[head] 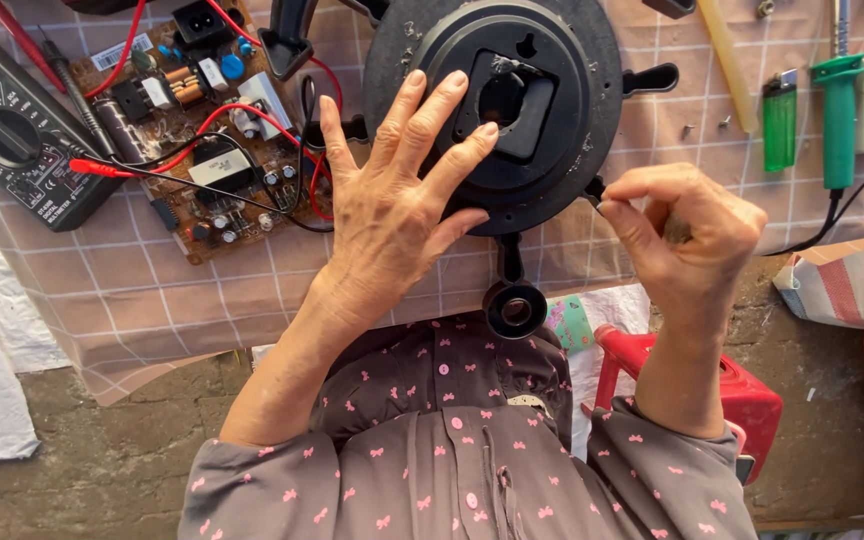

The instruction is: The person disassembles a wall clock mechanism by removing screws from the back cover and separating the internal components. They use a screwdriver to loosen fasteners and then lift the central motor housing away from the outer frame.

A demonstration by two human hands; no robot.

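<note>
Her left hand (392,190) lies flat with its fingers spread wide on the lower left rim of the round black housing (497,110), which sits near the table's front edge, while her right hand (687,245) is curled tight around a thin tool at the housing's right rim, only its dark tip showing. Close on the left, a bare circuit board (202,130) with red and black leads and a multimeter (17,125) crowd that side. To the right a green lighter (779,120) and green-handled screwdriver (838,120) lie well apart, with open checked cloth (202,300) between.
</note>
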